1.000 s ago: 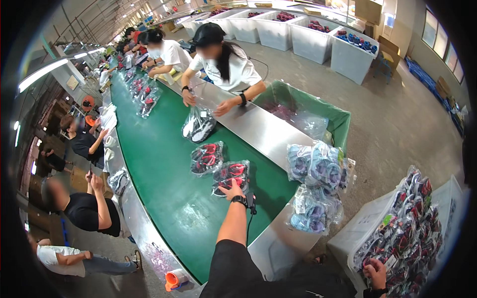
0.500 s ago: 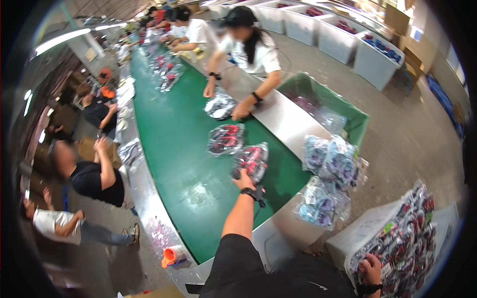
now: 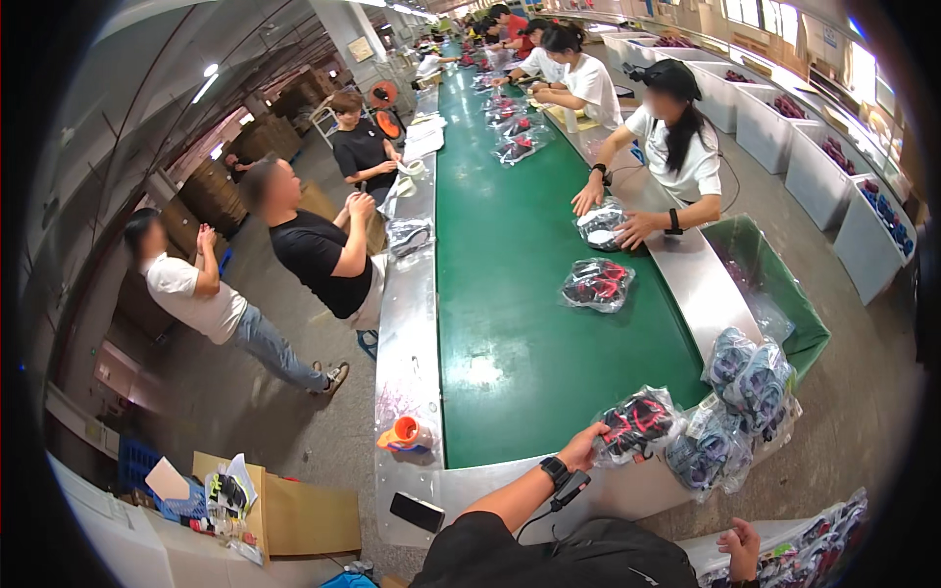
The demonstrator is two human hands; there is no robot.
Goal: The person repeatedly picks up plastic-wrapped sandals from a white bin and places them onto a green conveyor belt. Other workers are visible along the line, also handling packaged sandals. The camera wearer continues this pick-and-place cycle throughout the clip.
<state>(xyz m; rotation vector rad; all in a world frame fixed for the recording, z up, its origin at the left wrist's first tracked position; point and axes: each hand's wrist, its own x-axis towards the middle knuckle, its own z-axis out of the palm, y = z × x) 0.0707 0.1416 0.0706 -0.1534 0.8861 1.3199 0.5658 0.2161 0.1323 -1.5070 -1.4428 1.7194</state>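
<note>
My left hand (image 3: 585, 449) grips the edge of a clear plastic bag of black and red shoes (image 3: 642, 423), above the near end of the green conveyor belt (image 3: 539, 372). At the lower right is my right hand (image 3: 742, 551), its fingers loosely bent and apart, with nothing visible in them. It hovers beside a bin of bagged shoes (image 3: 809, 554). Another bag of black and red shoes (image 3: 597, 285) lies on the belt. Beyond it, a co-worker's two hands touch a bag of shoes with pale soles (image 3: 602, 225).
Bagged blue-grey shoes (image 3: 750, 377) are piled on the belt's right corner, by a green-lined bin (image 3: 799, 314). An orange cup (image 3: 404, 431) and a phone (image 3: 417, 512) rest on the metal edge. Co-workers stand along both sides; white bins (image 3: 818, 167) line the right.
My left hand has lifted the bag of black and red shoes off the belt and brought it nearer, to the right. My right hand has opened slightly beside the bin. The view has turned left.
</note>
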